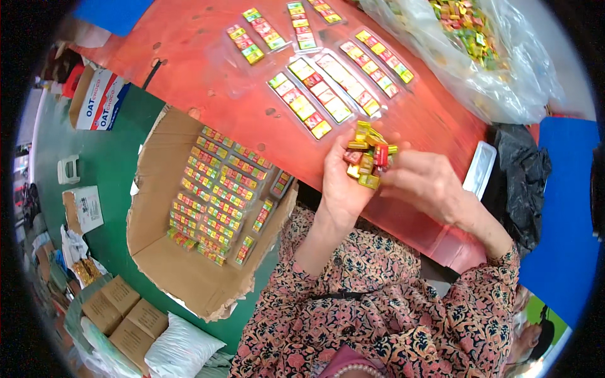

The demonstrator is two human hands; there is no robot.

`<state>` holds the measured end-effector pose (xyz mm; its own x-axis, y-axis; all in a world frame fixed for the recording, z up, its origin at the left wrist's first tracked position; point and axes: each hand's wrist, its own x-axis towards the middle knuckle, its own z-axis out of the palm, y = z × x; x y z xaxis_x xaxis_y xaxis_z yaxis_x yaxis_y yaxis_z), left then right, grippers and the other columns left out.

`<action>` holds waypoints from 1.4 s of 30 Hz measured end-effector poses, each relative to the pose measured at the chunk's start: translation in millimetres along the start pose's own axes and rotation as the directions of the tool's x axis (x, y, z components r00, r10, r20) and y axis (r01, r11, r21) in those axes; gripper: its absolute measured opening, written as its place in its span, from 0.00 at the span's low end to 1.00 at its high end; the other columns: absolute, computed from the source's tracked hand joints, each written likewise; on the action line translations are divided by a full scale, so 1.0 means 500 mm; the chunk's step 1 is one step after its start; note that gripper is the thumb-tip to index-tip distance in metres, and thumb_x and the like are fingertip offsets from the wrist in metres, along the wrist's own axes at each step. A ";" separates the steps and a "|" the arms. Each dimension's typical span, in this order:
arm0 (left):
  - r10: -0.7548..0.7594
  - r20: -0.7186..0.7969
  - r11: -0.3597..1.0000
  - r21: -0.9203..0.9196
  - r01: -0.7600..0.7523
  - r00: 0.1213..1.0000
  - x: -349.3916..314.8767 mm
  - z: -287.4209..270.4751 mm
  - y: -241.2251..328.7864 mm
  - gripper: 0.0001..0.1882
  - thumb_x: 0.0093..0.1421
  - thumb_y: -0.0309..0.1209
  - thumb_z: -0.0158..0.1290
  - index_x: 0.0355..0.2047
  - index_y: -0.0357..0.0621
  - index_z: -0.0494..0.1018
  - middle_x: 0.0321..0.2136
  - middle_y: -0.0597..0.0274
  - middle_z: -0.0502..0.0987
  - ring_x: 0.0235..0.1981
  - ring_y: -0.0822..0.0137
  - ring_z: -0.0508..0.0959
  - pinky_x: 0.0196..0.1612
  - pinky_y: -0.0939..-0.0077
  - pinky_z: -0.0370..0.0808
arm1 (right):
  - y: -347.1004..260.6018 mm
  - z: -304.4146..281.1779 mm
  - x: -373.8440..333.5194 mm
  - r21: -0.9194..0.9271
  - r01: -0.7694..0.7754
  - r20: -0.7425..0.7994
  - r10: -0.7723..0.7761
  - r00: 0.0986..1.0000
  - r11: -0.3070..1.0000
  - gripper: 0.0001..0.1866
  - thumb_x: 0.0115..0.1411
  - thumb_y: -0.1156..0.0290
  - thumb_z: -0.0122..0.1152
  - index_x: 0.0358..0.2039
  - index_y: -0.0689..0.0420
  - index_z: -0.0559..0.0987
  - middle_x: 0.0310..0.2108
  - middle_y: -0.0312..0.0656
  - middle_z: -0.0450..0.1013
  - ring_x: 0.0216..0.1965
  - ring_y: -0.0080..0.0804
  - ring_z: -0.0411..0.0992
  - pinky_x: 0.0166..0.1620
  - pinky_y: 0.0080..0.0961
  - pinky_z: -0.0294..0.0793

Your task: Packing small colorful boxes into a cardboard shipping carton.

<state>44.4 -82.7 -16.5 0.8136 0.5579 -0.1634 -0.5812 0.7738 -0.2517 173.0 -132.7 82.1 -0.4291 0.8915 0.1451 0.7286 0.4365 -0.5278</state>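
The red worktop bears filled trays. The left hand, half-curled, cups wrapped sweets; the right hand, fingers bent, is beside them, its hold unclear. Sorting seems underway; the next move likely calls for a fingertip pinch.

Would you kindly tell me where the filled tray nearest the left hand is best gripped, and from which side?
I would probably pinch the filled tray by its near short end, coming from the near side of the red table: it lies flat, long and narrow, and no other tray lies in front of that end.
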 end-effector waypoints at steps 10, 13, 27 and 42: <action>0.003 -0.189 0.995 0.103 0.017 0.982 -0.008 0.031 -0.004 0.22 0.60 0.43 0.34 0.46 0.42 0.65 0.46 0.41 0.67 0.51 0.45 0.65 0.44 0.49 0.70 | 0.029 -0.004 -0.045 0.104 -0.386 -0.175 0.399 0.900 0.917 0.06 0.45 0.75 0.61 0.27 0.56 0.75 0.21 0.39 0.65 0.24 0.33 0.68 0.26 0.27 0.66; -0.001 -0.131 0.997 0.080 0.012 0.991 -0.008 0.021 -0.001 0.21 0.60 0.43 0.34 0.45 0.43 0.66 0.46 0.41 0.67 0.51 0.46 0.66 0.43 0.51 0.71 | 0.034 0.013 -0.040 0.163 -0.283 -0.244 0.316 0.917 0.945 0.07 0.45 0.75 0.62 0.26 0.60 0.75 0.18 0.39 0.62 0.19 0.29 0.62 0.22 0.24 0.59; 0.114 -0.114 0.985 0.141 -0.098 0.987 -0.001 0.025 -0.010 0.21 0.61 0.42 0.34 0.44 0.40 0.67 0.44 0.49 0.70 0.50 0.54 0.67 0.42 0.64 0.71 | 0.022 0.059 -0.019 0.201 -0.471 -0.201 0.507 0.838 0.859 0.06 0.48 0.77 0.58 0.29 0.62 0.74 0.22 0.45 0.66 0.23 0.39 0.67 0.26 0.30 0.65; 0.077 -0.147 0.996 0.056 -0.070 0.986 -0.002 0.028 -0.012 0.21 0.60 0.43 0.38 0.45 0.40 0.66 0.43 0.49 0.70 0.50 0.52 0.67 0.49 0.53 0.66 | 0.056 -0.024 -0.023 0.639 -0.645 0.119 0.775 0.621 0.419 0.08 0.44 0.72 0.64 0.19 0.56 0.71 0.18 0.25 0.64 0.20 0.10 0.58 0.23 0.10 0.54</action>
<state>47.0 -83.7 -1.6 0.7596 0.5658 -0.3209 -0.6363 0.7486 -0.1862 204.6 -129.5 75.5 0.2348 0.8773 -0.4185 0.2411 -0.4696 -0.8493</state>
